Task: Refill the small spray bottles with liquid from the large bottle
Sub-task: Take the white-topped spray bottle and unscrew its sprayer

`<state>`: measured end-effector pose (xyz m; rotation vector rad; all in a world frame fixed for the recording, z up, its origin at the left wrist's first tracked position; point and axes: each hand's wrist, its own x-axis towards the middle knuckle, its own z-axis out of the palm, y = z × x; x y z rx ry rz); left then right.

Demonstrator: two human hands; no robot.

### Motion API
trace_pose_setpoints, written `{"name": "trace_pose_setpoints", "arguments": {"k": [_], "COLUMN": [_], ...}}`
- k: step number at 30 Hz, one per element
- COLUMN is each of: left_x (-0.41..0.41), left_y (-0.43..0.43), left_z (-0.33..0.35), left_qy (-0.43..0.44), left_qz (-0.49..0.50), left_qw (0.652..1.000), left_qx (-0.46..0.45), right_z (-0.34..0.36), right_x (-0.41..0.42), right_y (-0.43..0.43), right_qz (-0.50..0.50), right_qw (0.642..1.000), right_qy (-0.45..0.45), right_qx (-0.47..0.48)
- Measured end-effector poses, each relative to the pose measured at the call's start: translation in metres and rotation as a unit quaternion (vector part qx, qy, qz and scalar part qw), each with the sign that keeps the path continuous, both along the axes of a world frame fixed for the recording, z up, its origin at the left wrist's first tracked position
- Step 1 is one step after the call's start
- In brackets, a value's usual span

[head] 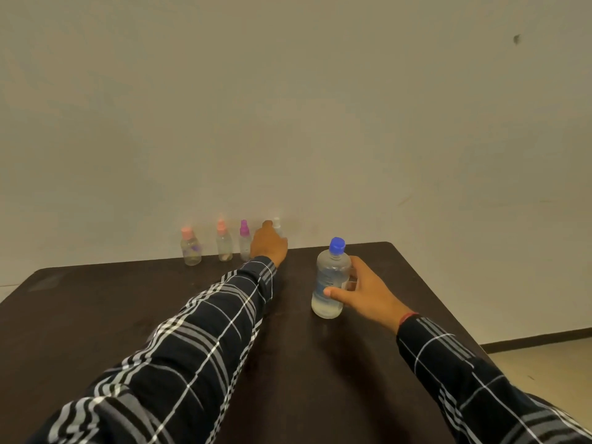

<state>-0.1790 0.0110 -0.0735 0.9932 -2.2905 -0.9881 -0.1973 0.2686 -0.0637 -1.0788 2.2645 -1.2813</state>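
Observation:
A large clear bottle [330, 280] with a blue cap stands upright on the dark table [96, 315]. My right hand [368, 290] grips its side, thumb in front. Along the table's far edge stands a row of small clear spray bottles: two with pink caps [190, 248] [223, 241], one with a purple cap [244, 240], and one with a white cap [277, 225]. My left hand [268, 243] reaches to the far edge and closes around the white-capped bottle, hiding most of its body.
A plain wall rises directly behind the table's far edge. The table's right edge runs diagonally at right, with the floor [544, 363] and a dark baseboard beyond it.

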Motion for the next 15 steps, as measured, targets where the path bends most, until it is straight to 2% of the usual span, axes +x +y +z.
{"name": "trace_pose_setpoints", "arguments": {"k": [7,15], "left_x": [0.002,0.039], "left_y": [0.007,0.017], "left_z": [0.002,0.008], "left_qy": [-0.009,0.006], "left_qz": [0.047,-0.003], "left_qw": [0.999,0.995], "left_qx": [-0.023,-0.097], "right_z": [-0.004,0.000], "right_x": [0.001,0.013], "right_y": [-0.006,-0.007], "right_qz": [0.019,0.030], "right_qw": [1.000,1.000], "right_qy": [-0.008,-0.004], "right_qx": [-0.001,-0.001]}}
